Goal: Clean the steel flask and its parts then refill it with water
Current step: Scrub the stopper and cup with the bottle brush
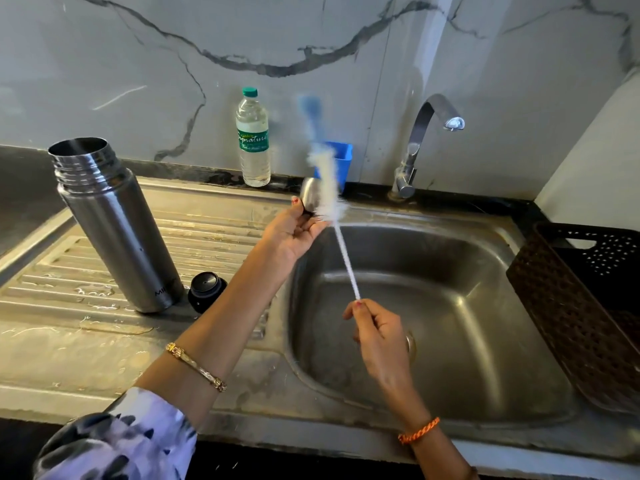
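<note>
The steel flask stands open and uncapped on the wet drainboard at the left. Its black inner stopper lies beside its base. My left hand grips the small steel cup lid above the sink's left rim. My right hand pinches the thin white wire handle of a bottle brush over the basin. The brush points up and away, its white bristles against the lid and its blue tip blurred by motion.
The steel sink lies under my hands, with a tap behind it, not running. A plastic water bottle and a blue container stand by the wall. A dark brown basket sits to the right.
</note>
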